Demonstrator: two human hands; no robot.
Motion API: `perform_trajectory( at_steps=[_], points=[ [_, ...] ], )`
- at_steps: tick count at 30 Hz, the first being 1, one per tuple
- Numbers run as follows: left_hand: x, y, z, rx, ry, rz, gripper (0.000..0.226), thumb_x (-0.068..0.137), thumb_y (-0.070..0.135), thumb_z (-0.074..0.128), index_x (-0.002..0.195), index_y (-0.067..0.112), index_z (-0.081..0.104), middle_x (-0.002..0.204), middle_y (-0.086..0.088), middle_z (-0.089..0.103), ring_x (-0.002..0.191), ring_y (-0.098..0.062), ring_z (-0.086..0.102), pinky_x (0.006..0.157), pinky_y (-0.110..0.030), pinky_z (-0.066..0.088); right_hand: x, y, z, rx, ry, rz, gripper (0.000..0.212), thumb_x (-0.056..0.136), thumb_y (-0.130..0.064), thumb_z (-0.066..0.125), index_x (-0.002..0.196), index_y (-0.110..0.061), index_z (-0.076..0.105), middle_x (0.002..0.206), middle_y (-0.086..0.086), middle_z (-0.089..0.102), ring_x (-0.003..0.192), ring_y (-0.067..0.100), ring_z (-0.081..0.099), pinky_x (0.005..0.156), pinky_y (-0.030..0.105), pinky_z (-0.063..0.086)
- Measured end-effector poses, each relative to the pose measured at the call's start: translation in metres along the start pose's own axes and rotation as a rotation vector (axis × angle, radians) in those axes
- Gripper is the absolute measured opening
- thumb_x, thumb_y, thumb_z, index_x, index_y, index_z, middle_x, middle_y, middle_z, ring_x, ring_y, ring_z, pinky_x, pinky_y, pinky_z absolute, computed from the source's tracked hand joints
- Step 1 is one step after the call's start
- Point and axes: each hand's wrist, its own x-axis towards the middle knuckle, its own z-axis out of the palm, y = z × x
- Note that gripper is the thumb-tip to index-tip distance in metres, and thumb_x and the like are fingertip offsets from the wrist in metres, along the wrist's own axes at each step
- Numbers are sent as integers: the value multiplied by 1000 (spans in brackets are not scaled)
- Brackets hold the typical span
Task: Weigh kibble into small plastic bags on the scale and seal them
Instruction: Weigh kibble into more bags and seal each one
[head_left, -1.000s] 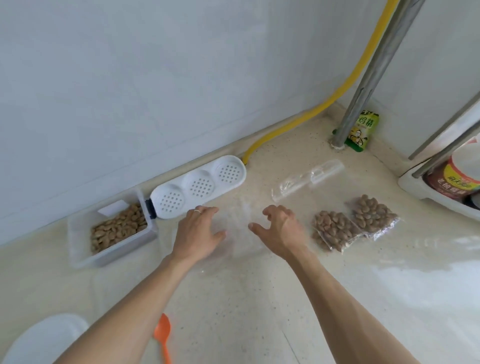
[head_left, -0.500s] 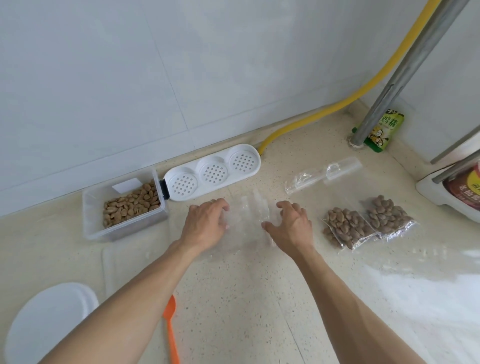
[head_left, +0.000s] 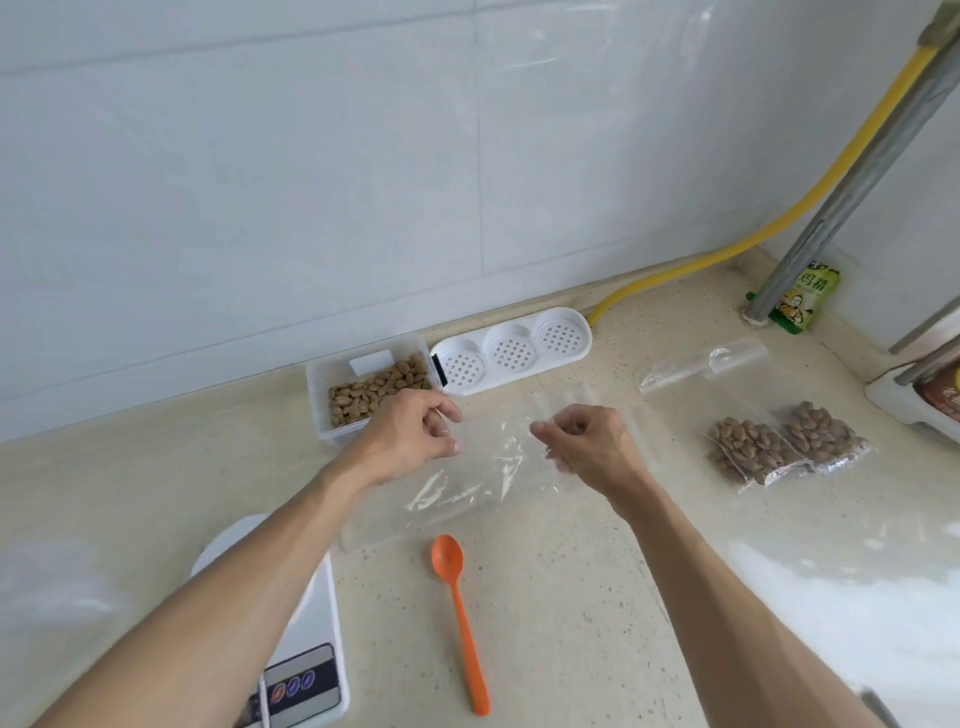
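White tiles back a speckled beige bench (head_left: 545, 597) where the work is laid out. Both hands are held just above it at the centre, each with fingers curled. The left hand (head_left: 410, 439) pinches the left edge of an empty clear bag (head_left: 488, 467), and the right hand (head_left: 587, 441) pinches the bag's right side; the film sags between them and trails down toward the bench, crinkled and shiny.

Against the wall, behind the left hand, stands a clear tub (head_left: 324, 410) holding kibble (head_left: 374, 392), with a small white card inside at its back. Just beside the tub's right end lies a white tray (head_left: 511, 351) with three round perforated wells. A yellow hose (head_left: 727, 252) runs from behind the tray up the corner, alongside a grey pipe (head_left: 852, 182). At the pipe's foot leans a green packet (head_left: 805, 296).

Right of the hands lie two filled bags (head_left: 779, 444) of kibble, side by side and touching. Behind them lies another empty bag (head_left: 701, 366), flat.

Near the viewer, an orange spoon (head_left: 460, 608) lies on the bench with its bowl pointing toward the held bag. To its left sits a white scale (head_left: 306, 649), partly hidden under the left forearm; its dark display panel faces the viewer, and the reading cannot be made out.
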Motion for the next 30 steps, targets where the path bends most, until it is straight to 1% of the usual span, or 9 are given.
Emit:
perform_trajectory(
  at_steps=[4,8,10,12,15,19,22,26,30],
  points=[
    [-45,-47,-46,35,32,1,15,82,8,74,90,20,68,73,3,62,55,3,53,61,-13,45,-35,-20,61,-15,-63,32,24,95,-21,64,83,0,68,68,8,70,52,12,59,51,23,49],
    [-85,-96,-86,160,44,-29,14,88,9,65,95,20,70,76,9,62,64,1,55,61,-5,41,-63,-29,130,-39,-169,86,18,97,-8,56,91,5,68,73,10,68,51,12,58,47,19,47],
    [-101,-120,-100,215,37,-58,17,91,9,60,98,20,70,79,7,64,71,-5,58,67,-9,43,-72,-29,162,-62,-189,99,17,96,-7,57,91,5,68,74,11,68,52,13,60,49,20,48],
    [-112,-141,-109,280,35,-98,20,92,11,57,102,21,70,86,8,66,82,-9,62,81,-21,47,-77,-28,189,-79,-186,116,17,94,-10,60,88,3,68,74,11,70,55,14,62,57,27,52],
    [-122,-165,-115,372,62,-131,23,92,12,53,105,22,70,100,6,70,97,-15,64,94,-35,46,-80,-23,218,-145,-151,148,15,91,-17,64,84,-4,69,72,6,72,54,8,64,61,31,55],
    [-123,-184,-113,395,99,-153,17,91,18,57,103,22,69,101,6,71,98,-17,65,94,-33,44,-78,-15,235,-216,-128,194,18,92,-23,64,86,-7,69,73,3,73,54,3,64,62,28,55],
    [-121,-193,-108,383,108,-161,14,90,21,60,102,22,68,98,7,71,98,-16,64,93,-32,42,-76,-10,239,-260,-121,219,19,92,-28,65,84,-11,69,72,0,73,57,5,66,67,33,58],
    [-123,-201,-103,401,132,-139,26,90,23,62,115,20,66,113,2,67,109,-20,60,95,-34,41,-77,-9,240,-311,-109,238,23,89,-43,61,88,-21,66,77,-3,74,73,15,71,77,41,60],
    [-139,-202,-98,371,220,-132,35,90,26,61,124,15,62,126,-6,61,115,-26,54,98,-37,41,-89,-16,236,-386,-74,210,40,96,-44,51,123,-16,59,111,3,69,104,24,62,89,37,50]
  ],
)
